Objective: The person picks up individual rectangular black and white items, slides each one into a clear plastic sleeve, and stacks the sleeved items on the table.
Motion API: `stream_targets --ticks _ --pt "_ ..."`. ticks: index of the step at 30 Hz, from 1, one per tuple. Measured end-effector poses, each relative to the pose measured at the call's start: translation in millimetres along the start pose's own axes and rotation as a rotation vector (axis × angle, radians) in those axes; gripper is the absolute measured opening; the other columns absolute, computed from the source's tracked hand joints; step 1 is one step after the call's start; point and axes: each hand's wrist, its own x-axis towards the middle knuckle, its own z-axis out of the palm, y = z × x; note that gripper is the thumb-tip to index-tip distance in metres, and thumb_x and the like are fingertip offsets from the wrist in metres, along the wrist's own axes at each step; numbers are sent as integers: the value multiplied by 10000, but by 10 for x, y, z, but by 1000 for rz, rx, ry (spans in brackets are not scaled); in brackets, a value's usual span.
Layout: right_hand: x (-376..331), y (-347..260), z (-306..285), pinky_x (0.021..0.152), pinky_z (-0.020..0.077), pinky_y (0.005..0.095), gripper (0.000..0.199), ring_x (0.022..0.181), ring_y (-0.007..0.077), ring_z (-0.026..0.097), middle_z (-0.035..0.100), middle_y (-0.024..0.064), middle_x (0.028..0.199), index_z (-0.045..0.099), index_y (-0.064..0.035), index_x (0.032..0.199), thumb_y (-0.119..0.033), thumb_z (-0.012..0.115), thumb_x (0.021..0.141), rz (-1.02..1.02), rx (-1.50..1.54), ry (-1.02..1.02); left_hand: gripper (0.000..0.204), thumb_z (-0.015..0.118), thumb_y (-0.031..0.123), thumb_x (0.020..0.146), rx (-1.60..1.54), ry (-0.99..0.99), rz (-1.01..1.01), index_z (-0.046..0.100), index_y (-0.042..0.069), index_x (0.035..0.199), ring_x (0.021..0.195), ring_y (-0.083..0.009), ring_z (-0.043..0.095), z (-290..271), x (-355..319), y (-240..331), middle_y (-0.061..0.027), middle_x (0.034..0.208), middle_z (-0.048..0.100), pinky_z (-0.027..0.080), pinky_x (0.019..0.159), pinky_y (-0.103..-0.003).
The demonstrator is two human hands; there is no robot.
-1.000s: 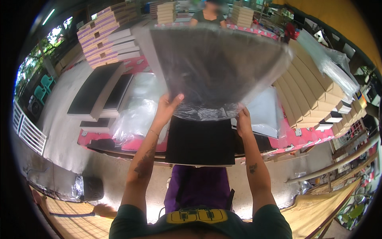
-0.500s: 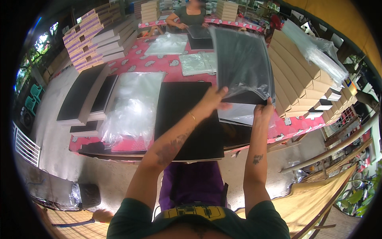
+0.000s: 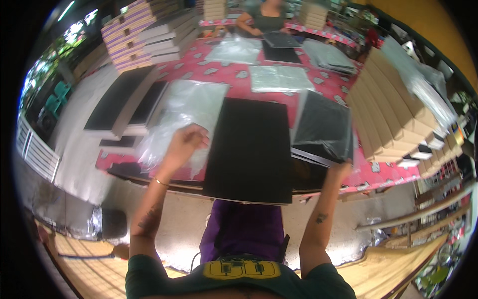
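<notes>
My left hand (image 3: 184,144) hovers over a stack of clear plastic bags (image 3: 172,112), its fingers loosely curled and apart with nothing seen in them. At the right, my right hand (image 3: 341,172) grips the near corner of a black sheet in a clear plastic bag (image 3: 322,119). That bagged sheet lies low on a pile of other sheets with pale edges. Between my hands rests a stack of plain black sheets (image 3: 249,149), reaching over the table's near edge. The right fingertips are partly hidden by the bag's corner.
Black-topped stacks (image 3: 119,102) stand at the left, below purple-striped boxes (image 3: 127,42). Folded brown cartons (image 3: 388,109) rise at the right, with plastic on top. More plastic bags (image 3: 281,78) lie on the pink patterned table (image 3: 199,52). A person (image 3: 269,22) handles a bagged sheet across it.
The bagged black sheet came down from a raised position onto the right-hand pile. My left hand let go of it and moved left over the plastic bags. The view shifted slightly.
</notes>
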Motion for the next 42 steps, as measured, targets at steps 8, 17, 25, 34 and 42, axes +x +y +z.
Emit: stream_targets --ticks 8,17,25,34,42 --pt "-973 -722 394 1022 362 395 520 1185 267 461 433 154 1332 395 5 1337 -225 564 903 -451 -489 -169 382 681 226 832 793 266 160 599 46 1158 835 -225 637 -547 -72 -330 -163 1003 652 493 767 -320" --pt "-2921 -296 1115 855 491 309 668 1096 206 511 488 112 1180 369 -51 1359 -174 722 805 211 -484 -1471 188 583 164 882 -121 180 -79 602 19 1000 728 -157 656 138 687 219 -120 943 663 515 589 -274" --pt "-2252 -57 1313 839 485 344 320 954 173 585 597 86 1020 557 -25 1174 -100 541 863 693 -206 -1241 394 598 138 874 227 -73 377 494 57 1245 972 -260 613 446 351 446 -182 1065 589 485 847 -360" --pt "-1781 -16 1095 832 442 304 425 924 184 588 638 86 1014 602 -1 1130 -308 670 844 -75 -978 -1463 602 685 197 752 890 -178 646 471 156 1314 1198 -404 414 977 -28 -134 -255 1305 391 331 982 -548" --pt "-1899 -32 860 724 473 270 296 826 148 622 663 85 911 636 22 983 -262 573 926 -117 -894 -1419 578 708 210 789 585 77 616 447 28 1271 1188 -426 454 1106 113 -24 -286 1358 385 395 953 -459"
